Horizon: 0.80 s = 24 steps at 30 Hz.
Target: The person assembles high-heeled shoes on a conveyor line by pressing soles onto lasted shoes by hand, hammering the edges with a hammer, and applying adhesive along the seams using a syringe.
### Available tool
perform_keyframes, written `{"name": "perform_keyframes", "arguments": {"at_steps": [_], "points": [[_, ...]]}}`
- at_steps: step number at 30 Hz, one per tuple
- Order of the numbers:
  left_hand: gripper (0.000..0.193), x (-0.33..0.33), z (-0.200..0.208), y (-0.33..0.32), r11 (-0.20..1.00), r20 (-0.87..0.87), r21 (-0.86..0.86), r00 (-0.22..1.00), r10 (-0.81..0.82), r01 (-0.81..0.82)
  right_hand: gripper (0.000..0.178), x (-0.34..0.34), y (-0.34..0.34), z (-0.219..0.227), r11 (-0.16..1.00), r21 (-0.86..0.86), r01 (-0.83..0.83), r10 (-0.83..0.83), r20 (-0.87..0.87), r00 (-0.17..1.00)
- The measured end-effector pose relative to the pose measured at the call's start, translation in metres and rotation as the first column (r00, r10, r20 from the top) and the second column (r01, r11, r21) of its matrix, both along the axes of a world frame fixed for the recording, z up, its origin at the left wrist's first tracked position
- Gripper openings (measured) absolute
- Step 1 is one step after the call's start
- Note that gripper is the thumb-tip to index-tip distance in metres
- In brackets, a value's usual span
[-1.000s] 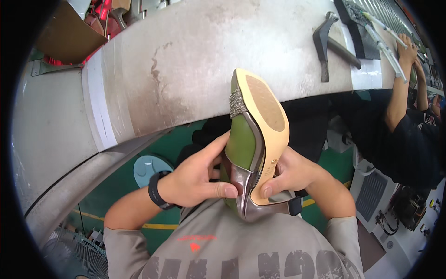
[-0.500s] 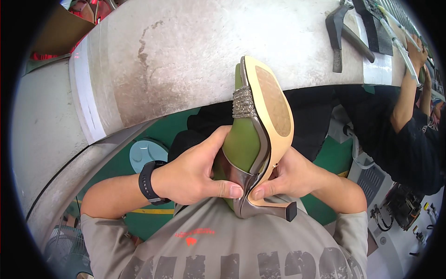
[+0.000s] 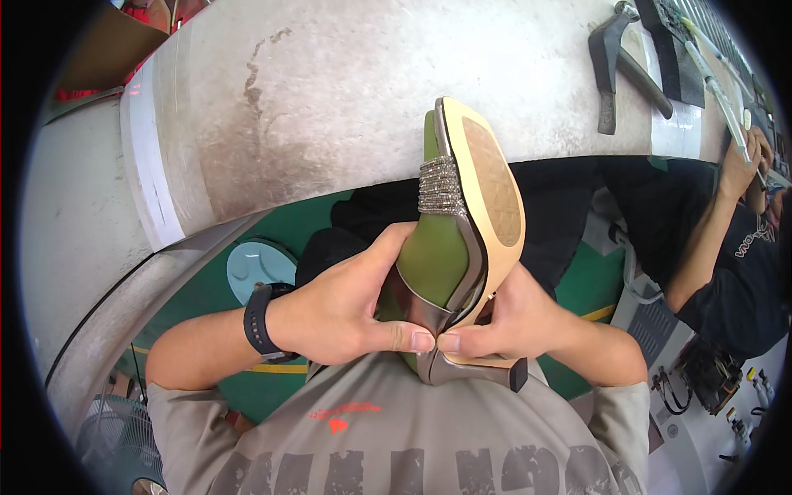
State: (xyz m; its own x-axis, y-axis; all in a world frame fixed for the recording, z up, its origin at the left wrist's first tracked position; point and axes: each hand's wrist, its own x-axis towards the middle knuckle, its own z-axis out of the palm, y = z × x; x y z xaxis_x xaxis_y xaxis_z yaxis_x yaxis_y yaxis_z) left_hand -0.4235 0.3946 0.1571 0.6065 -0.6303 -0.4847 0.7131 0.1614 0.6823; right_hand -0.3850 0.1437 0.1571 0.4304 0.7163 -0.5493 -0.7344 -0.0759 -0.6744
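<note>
Since the earlier frame, your right hand (image 3: 520, 318) has slid its thumb inward, so the two thumb tips now sit just beside each other, and the toe of the high-heeled shoe (image 3: 436, 256) has shifted slightly to the right. At far right, a co-worker's hand (image 3: 742, 161) has shifted too.

From the head view, both your hands are closed around the shoe's rear part, in front of your torso. Your left hand (image 3: 334, 318) wraps the green side, its thumb lying flat and pointing right onto the metallic strip near the heel; its other fingers are mostly hidden behind the shoe. Your right hand presses its thumb leftward across the back end of the pale sole (image 3: 487, 190), with its remaining fingers largely out of sight. Your elbows are bent and spread wide, the forearms angling inward, and a dark watch (image 3: 260, 322) circles your left wrist.

You hold the shoe with its toe up, overlapping the near edge of the worktop (image 3: 355, 107) in view, sole turned rightward, and the dark-tipped heel (image 3: 474, 371) pointing right below your right thumb. A hammer (image 3: 606, 78) lies on the worktop at upper right
</note>
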Motion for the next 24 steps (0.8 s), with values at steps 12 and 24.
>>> {"name": "perform_keyframes", "arguments": {"at_steps": [12,24], "points": [[0.071,0.000,-0.015,0.002,1.000,0.134,0.013,0.991,-0.002,0.001,0.063,0.022,-0.011,-0.004,0.998,0.051,-0.036,0.042,-0.125,0.991],[0.075,0.013,0.006,-0.004,0.989,0.076,0.140,0.995,-0.057,0.046,0.055,-0.004,-0.005,-0.008,0.991,0.015,0.135,-0.135,0.047,0.990]]}}
